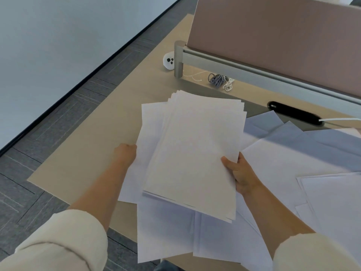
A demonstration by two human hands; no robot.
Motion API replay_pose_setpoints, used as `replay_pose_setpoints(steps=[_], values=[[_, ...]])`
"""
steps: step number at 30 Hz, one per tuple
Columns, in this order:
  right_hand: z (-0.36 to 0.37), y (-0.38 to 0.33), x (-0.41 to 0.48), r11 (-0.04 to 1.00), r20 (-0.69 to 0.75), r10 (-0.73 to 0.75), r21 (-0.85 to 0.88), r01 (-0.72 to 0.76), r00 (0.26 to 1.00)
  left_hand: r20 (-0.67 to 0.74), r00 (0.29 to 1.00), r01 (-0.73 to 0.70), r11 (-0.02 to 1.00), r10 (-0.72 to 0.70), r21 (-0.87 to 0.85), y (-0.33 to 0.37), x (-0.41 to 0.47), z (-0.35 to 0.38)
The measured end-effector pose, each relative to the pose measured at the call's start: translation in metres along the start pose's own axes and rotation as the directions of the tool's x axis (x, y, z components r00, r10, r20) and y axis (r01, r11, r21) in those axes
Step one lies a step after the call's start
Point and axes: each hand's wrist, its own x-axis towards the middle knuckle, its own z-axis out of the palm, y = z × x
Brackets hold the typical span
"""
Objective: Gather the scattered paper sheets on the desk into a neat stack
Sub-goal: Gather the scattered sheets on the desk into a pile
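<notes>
A fanned bundle of white paper sheets [193,153] is held up over the pale wooden counter [88,153]. The left hand [125,155] grips the bundle's left edge and the right hand [240,173] pinches its right edge, thumb on top. Loose white sheets [293,163] lie on the counter beneath and right of the bundle.

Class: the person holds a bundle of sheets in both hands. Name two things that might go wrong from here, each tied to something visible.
1. The held bundle is fanned at its far corners, and one sheet juts toward the left hand. The right hand pinches only one edge, so sheets may slip out.
2. Loose sheets overhang the near edge of the desk and might slide off.
</notes>
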Motion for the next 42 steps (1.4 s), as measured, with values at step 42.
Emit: replay_pose_setpoints(steps=[42], values=[[0.085, 0.001, 0.013, 0.822, -0.061, 0.017, -0.567, -0.048, 0.998, 0.507, 0.853, 0.079, 0.927, 0.128, -0.367, 0.011, -0.009, -0.013]])
